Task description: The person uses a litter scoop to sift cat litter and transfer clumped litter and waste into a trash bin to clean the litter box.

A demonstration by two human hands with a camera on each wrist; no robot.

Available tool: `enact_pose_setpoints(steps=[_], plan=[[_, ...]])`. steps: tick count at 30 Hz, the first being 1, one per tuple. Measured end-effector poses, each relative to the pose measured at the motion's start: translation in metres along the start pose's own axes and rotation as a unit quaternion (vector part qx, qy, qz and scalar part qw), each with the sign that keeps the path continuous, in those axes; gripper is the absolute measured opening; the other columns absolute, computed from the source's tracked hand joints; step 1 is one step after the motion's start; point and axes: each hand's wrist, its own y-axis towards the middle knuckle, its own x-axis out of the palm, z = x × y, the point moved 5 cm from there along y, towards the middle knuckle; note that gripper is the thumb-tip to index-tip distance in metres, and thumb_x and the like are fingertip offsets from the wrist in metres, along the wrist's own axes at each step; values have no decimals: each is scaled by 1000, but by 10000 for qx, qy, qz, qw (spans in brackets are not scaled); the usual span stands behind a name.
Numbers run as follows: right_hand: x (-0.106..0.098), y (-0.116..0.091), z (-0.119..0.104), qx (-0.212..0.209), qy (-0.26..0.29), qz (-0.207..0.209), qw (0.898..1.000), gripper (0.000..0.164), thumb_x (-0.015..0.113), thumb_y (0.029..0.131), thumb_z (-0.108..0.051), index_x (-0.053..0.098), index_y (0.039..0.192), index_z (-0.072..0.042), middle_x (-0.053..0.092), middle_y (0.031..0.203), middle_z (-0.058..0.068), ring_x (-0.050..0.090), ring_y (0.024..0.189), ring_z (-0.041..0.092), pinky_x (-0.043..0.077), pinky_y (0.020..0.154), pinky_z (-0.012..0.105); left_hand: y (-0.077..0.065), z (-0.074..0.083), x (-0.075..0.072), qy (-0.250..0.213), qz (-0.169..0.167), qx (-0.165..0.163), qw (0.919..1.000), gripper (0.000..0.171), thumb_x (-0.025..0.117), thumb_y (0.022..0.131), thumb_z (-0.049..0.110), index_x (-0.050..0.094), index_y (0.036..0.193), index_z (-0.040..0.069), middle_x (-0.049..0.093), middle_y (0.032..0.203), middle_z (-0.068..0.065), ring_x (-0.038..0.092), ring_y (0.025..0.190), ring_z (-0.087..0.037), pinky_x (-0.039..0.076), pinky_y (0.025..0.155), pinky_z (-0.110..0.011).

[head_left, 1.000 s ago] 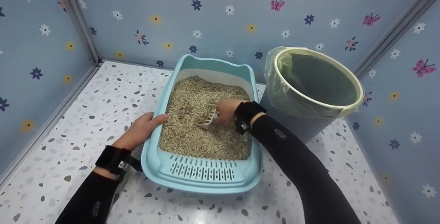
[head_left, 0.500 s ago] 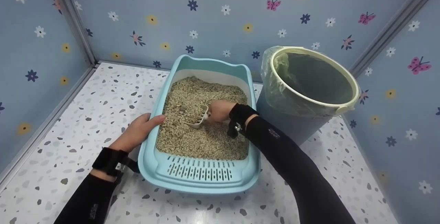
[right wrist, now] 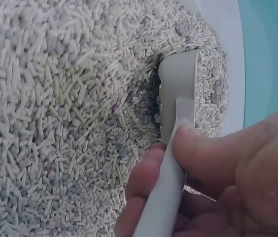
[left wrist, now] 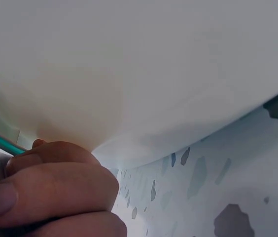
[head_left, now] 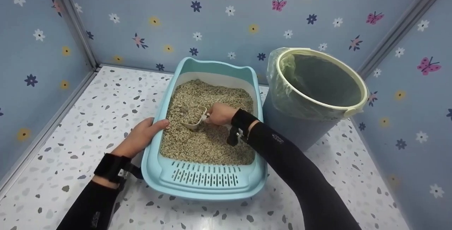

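A light blue litter box (head_left: 212, 190) holds pale, pellet-like cat litter (head_left: 204, 148) and has a slotted step at its near end. My left hand (head_left: 140, 135) grips its left rim, thumb over the top; in the left wrist view its curled fingers (left wrist: 65, 187) lie against the box's underside. Inside the box, my right hand (head_left: 220, 114) holds a beige litter scoop (right wrist: 178, 89) by its handle, thumb pressed along it. The scoop's head is partly sunk in the litter, pointing left. Beside its front edge lies a darker clump (head_left: 184, 110).
A blue bin (head_left: 300, 127) with a cream rim and a clear bag liner (head_left: 279, 78) stands right of the litter box. Flower-patterned panels (head_left: 212, 21) enclose the back and both sides. The speckled white floor (head_left: 116, 88) shows around the box.
My right hand has pushed the scoop leftward through the litter. My left hand keeps its grip on the rim. The whole head view has shifted slightly.
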Motion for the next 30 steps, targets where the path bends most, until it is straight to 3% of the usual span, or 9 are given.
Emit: enact_pose_setpoints(steps=[5, 11, 18, 20, 25, 30], plan=[[-1, -3, 2, 75, 204, 128, 9997, 37, 67, 113, -21, 65, 80, -5, 46, 63, -4, 33, 59, 14, 31, 66, 29, 0, 0, 0, 118, -2, 24, 9999, 69, 59, 114, 53, 56, 143, -10, 74, 123, -28, 79, 100, -37, 67, 90, -43], [-1, -9, 3, 228, 875, 282, 9955, 30, 70, 112, -18, 72, 94, 6, 52, 67, -2, 36, 60, 13, 31, 64, 28, 2, 0, 1, 169, -2, 41, 9998, 68, 58, 114, 52, 57, 143, -10, 75, 123, -26, 79, 100, -34, 66, 90, -41], [-3, -16, 2, 121, 1622, 479, 9855, 31, 68, 113, -15, 64, 85, -3, 59, 75, 6, 39, 61, 12, 32, 64, 26, 2, -1, 2, 173, 44, 76, 9998, 66, 58, 115, 51, 60, 140, -10, 76, 121, -25, 80, 98, -33, 65, 90, -39], [-5, -19, 1, 85, 1650, 543, 9848, 30, 68, 113, -16, 67, 88, -1, 60, 75, 6, 40, 61, 12, 33, 63, 26, 2, -2, 2, 179, 60, 47, 9998, 67, 58, 114, 52, 58, 141, -10, 76, 122, -26, 79, 98, -33, 66, 90, -39], [-10, -25, 2, 54, 1735, 728, 9821, 30, 69, 113, -21, 68, 85, -11, 59, 72, -2, 44, 64, 12, 36, 64, 25, 1, -2, 1, 145, 37, 11, 9999, 67, 58, 114, 52, 57, 140, -10, 74, 121, -27, 79, 98, -33, 66, 90, -39], [-19, -34, 3, -52, 2085, 978, 9731, 28, 69, 112, -14, 68, 84, -14, 58, 75, 0, 50, 69, 14, 41, 65, 25, 2, -2, -1, 160, 37, 66, 9998, 66, 57, 115, 51, 59, 139, -10, 76, 118, -24, 79, 97, -32, 66, 89, -38]])
